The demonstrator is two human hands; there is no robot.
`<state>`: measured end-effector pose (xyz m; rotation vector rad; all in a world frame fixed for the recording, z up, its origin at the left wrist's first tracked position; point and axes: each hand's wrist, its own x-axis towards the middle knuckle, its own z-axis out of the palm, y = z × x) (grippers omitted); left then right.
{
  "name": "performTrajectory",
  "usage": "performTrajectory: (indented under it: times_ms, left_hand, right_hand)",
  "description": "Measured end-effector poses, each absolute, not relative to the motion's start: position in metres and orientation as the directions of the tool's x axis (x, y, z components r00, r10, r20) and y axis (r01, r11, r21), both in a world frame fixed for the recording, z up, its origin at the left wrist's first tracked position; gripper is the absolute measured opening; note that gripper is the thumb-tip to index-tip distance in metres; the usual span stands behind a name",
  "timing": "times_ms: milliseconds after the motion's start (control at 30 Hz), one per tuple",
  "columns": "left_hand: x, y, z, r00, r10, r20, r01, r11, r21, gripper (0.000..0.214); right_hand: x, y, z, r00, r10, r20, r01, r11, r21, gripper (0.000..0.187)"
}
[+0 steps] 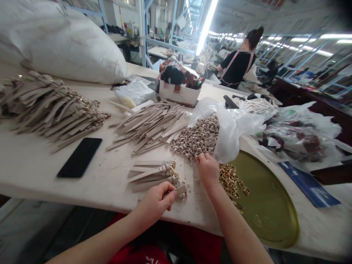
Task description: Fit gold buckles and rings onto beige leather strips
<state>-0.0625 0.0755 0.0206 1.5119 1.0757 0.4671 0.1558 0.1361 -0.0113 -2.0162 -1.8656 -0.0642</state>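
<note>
Clamps beige strap (180, 190) in closed left hand (157, 202) at lower centre, metal end kept free, and rests curled right hand (208, 169) on loops (198, 140), grip there impossible to tell.

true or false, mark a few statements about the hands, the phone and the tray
1. The left hand holds a beige strap. True.
2. The right hand rests on the black phone. False: its fingertips are at the pile of beige loops, and the phone lies apart, further left.
3. A heap of gold buckles lies at the left edge of the round tray. True.
4. The phone's screen is lit. False: it is dark.
</note>
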Motion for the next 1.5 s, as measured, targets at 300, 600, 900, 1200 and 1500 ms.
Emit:
performTrajectory:
  times_ms: [300,600,900,1200,1500]
  left_hand:
    - [-0.058,0.072,0.026,0.436,0.835,-0.336,0.172,0.289,0.942,0.023]
    - [-0.072,0.040,0.035,0.546,0.706,-0.451,-0.023,0.551,0.834,0.028]
    - [-0.071,0.026,0.038,0.559,0.653,-0.512,0.000,0.617,0.787,0.029]
    - [-0.069,0.017,0.027,0.383,0.857,-0.344,0.060,0.348,0.935,0.025]
    - [-0.064,0.023,0.021,0.344,0.926,-0.153,0.241,0.071,0.968,0.023]
  right_hand:
    - [0.112,0.047,0.011,0.087,0.983,-0.159,-0.075,-0.153,-0.985,0.020]
    - [0.083,0.009,0.014,0.128,0.992,0.015,-0.068,0.024,-0.997,0.024]
    - [0.057,-0.014,0.015,0.266,0.964,-0.008,-0.159,0.036,-0.987,0.020]
    - [0.035,-0.014,0.004,0.354,0.905,-0.237,-0.537,-0.011,-0.843,0.016]
    - [0.028,-0.007,-0.001,0.300,0.866,-0.401,-0.698,-0.087,-0.710,0.023]
